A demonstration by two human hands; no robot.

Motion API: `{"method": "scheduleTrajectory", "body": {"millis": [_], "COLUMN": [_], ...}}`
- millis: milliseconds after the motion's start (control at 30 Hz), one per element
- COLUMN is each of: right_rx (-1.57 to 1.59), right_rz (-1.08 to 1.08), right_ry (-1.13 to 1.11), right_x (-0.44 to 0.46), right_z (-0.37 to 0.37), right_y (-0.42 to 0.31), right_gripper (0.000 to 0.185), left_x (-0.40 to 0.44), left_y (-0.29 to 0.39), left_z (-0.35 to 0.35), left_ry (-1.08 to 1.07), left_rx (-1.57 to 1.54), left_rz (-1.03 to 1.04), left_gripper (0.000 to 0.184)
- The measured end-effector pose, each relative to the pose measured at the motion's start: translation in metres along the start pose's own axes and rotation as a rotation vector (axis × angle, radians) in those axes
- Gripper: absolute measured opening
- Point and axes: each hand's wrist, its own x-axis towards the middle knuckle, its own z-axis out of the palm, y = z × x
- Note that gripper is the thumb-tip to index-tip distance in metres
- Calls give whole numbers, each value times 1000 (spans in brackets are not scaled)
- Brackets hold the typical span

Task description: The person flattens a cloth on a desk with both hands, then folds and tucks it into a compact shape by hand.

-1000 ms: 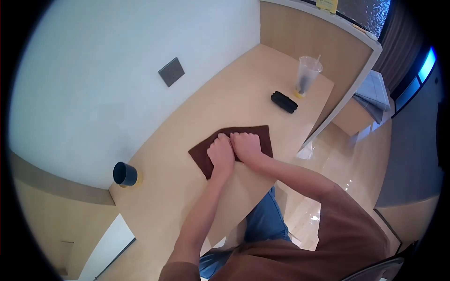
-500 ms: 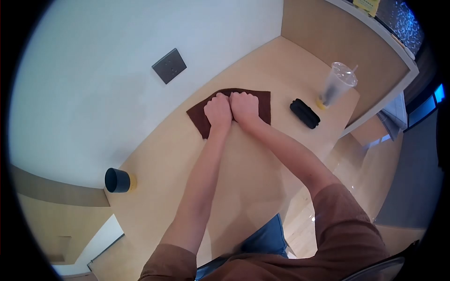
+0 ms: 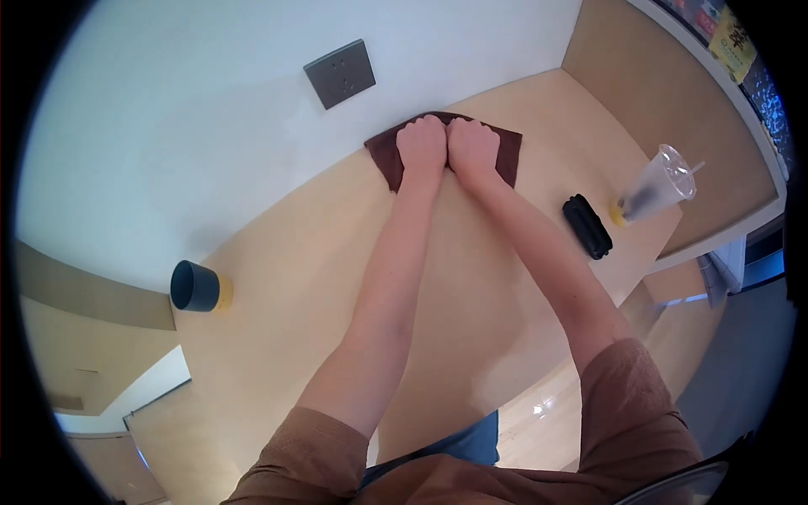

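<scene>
A dark brown cloth (image 3: 385, 155) lies on the light wood tabletop (image 3: 295, 286), with its far edge close to the white wall. Side by side on its middle, my left hand (image 3: 422, 143) and my right hand (image 3: 474, 149) are both closed, knuckles up, thumb sides nearly touching. The cloth shows on either side of the fists and is gathered under them. Both arms are stretched out straight. My fingertips are hidden beneath my hands.
On the right are a black oblong case (image 3: 587, 226) and a clear plastic cup with a straw (image 3: 656, 187), near a wood partition (image 3: 673, 101). A dark cup with a yellow base (image 3: 196, 287) is at left. A socket plate (image 3: 340, 74) is on the wall.
Both fists and the cloth have slid away from me, up to the wall, and my arms reach farther. The head view has shifted as well.
</scene>
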Motion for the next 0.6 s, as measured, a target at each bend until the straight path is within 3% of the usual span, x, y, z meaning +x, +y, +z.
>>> {"method": "scheduleTrajectory", "body": {"millis": [533,567,600], "right_rx": [-85,-38,-75], "right_rz": [-78,-24,-58], "right_ry": [213,43,146], "right_x": [-17,-21,-24], "right_z": [4,-1,2], "right_y": [-1,-1,-1], "right_gripper": [32,27,25], "left_x": [-13,-16,-20], "left_y": [-1,-2,-2], "left_z": [-1,-5,-8], "left_ry": [10,-15,-13], "left_rx": [-45,-49,-50], "left_rz": [-27,-13,0], "left_gripper": [25,24,24]}}
